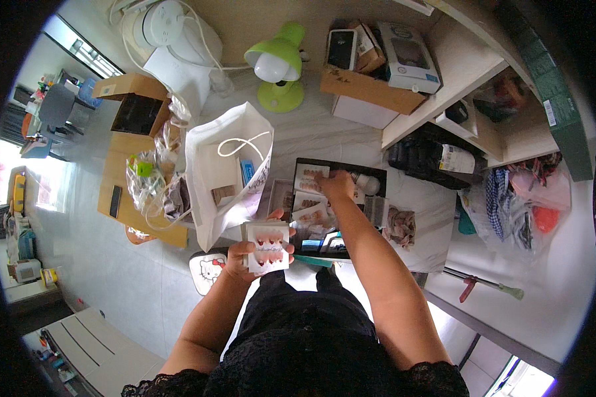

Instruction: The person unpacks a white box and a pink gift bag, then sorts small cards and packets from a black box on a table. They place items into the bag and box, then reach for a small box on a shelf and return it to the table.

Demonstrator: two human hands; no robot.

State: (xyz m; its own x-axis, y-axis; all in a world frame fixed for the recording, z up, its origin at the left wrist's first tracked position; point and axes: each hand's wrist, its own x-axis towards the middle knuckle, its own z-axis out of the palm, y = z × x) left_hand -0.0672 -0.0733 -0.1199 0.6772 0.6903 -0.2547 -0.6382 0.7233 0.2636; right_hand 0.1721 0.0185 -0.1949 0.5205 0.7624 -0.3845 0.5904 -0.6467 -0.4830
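Observation:
My left hand (242, 258) is wrapped around a stack of white cards (269, 247); the top one carries two rows of press-on nails with dark red tips. My right hand (338, 186) reaches into a black box (299, 248) on the marble-patterned table. Its fingers are closed at the right edge of a card of press-on nails (308, 178) in the box's far left part. Below it, more nail cards (311, 210) lie in the box. Beside my right hand rests a light bulb (368, 184). Small packets fill the near part of the box.
A white paper bag (202, 172) stands left of the box. Behind are a green desk lamp (279, 96) and an open carton (377, 86) of boxes. To the right lie a black bag (424, 157) and crumpled brownish cloth (400, 226). A phone (115, 202) lies at the left.

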